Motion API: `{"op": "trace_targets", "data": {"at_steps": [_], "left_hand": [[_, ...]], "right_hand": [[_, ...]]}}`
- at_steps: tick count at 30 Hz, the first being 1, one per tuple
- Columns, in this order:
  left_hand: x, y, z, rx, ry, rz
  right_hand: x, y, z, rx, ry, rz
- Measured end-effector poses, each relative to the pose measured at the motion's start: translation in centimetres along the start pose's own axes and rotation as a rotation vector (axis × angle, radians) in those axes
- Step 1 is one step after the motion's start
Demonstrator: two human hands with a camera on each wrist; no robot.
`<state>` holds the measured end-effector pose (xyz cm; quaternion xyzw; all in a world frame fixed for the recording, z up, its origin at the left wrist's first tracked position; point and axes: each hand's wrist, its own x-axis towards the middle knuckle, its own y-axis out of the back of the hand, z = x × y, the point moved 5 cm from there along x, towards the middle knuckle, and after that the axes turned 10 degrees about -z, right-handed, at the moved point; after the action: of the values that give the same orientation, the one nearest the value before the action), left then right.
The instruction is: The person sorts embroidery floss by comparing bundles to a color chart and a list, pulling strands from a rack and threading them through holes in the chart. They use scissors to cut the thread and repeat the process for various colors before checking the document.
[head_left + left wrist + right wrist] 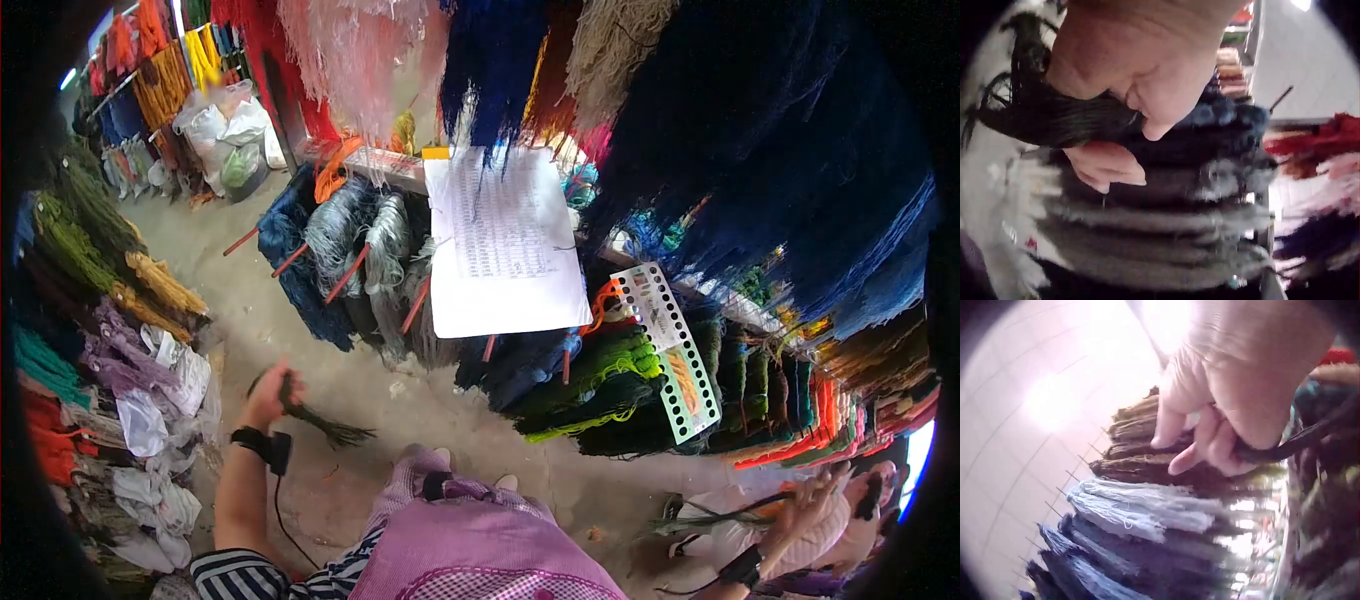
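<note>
My left hand (268, 395) grips a hank of dark green yarn (335, 428) at the lower left, above the floor. Its loose ends trail out to the right in the head view. Close up in the left wrist view, the fingers curl round the dark strands (1054, 122), with grey and blue hanks behind. Far out at the lower right, my right hand (805, 515) holds a thin dark green bundle of yarn (715, 520). The right wrist view shows its fingers curled, with the dark strand (1300, 445) running out from beneath the palm toward the right.
A printed sheet (505, 240) hangs ahead among yarn on red pegs. A punched sample card (668, 355) lies over lime green hanks (610, 370). Large navy hanks (740, 120) hang overhead. Bagged yarn (150, 420) lines the left. Another person's pale-clothed legs (715, 500) show behind my right hand.
</note>
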<state>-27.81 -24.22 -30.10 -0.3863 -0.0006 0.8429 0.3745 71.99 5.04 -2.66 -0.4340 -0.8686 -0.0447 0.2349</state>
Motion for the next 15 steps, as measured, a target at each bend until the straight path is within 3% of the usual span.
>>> {"op": "trace_targets", "data": {"at_steps": [1, 2, 3, 4, 5, 6, 7, 8, 10, 11, 14, 15], "left_hand": [[-0.8, -5.0, -0.7, -0.051, 0.040, -0.239], [-1.5, -8.9, -2.0, -0.138, 0.246, -0.422], [-3.4, -13.3, -2.1, 0.015, 0.294, -0.355], [-4.4, -17.2, -2.3, 0.100, 0.364, -0.485], [-5.5, -20.7, -2.7, 0.184, 0.436, -0.616], [-7.2, -24.3, -2.6, 0.228, 0.487, -0.809], [-8.5, -27.4, -2.1, 0.342, 0.471, -0.984], [-9.9, -30.3, -1.6, 0.412, 0.466, -1.107], [-13.1, -35.3, -0.5, 0.485, 0.488, -1.354], [-14.7, -37.5, -0.1, 0.549, 0.444, -1.462], [-17.9, -41.7, -0.1, 0.575, 0.345, -1.689], [-17.8, -42.1, -0.2, 0.577, 0.346, -1.694]], "right_hand": [[2.8, -7.1, 2.4, 0.113, 0.075, 0.147], [13.9, -12.3, 4.6, 0.227, 0.148, 0.298], [13.8, -14.3, 7.6, 0.182, 0.033, 0.306], [13.8, -15.9, 10.9, 0.135, -0.080, 0.313], [16.1, -19.7, 13.6, 0.071, -0.267, 0.140], [17.7, -23.0, 16.4, -0.038, -0.313, -0.055], [19.6, -27.2, 17.6, -0.217, -0.551, -0.225], [21.4, -31.4, 18.6, -0.314, -0.587, -0.418], [23.8, -38.4, 19.5, -0.466, -0.622, -0.565], [24.6, -41.5, 19.9, -0.451, -0.545, -0.578], [24.4, -44.7, 22.7, -0.385, -0.328, -0.731], [23.6, -44.1, 23.5, -0.353, -0.547, -0.696]]}}
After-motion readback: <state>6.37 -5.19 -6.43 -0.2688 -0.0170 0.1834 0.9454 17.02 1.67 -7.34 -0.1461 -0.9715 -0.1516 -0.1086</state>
